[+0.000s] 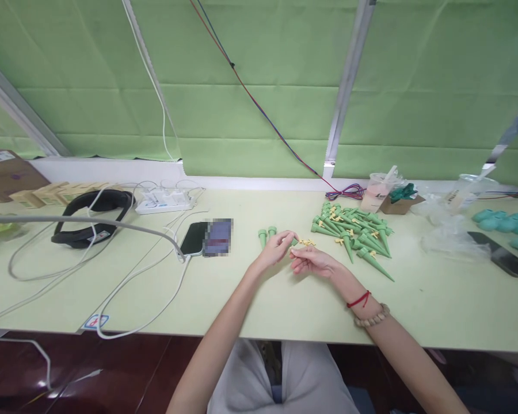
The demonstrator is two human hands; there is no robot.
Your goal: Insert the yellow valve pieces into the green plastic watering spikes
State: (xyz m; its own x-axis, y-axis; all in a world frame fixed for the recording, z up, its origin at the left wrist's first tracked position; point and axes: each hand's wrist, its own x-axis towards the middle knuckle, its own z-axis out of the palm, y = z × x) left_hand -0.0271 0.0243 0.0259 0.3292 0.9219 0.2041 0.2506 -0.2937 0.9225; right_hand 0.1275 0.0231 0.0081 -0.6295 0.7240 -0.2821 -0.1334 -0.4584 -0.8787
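Pinching a green cone (294,242) between left hand (276,248) and right hand (311,261) fingertips; best kept steady, yellow pieces (306,242) just beside; cone pile (354,236) near.

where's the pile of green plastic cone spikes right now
In the head view, the pile of green plastic cone spikes lies on the pale green table, right of centre, just beyond the right hand and in front of the pink drink cup.

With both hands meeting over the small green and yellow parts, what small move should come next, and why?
Probably press the yellow piece into the green cone: the left hand and right hand meet at these parts, two cones stand finished-looking nearby, and a pile of cones waits at right.
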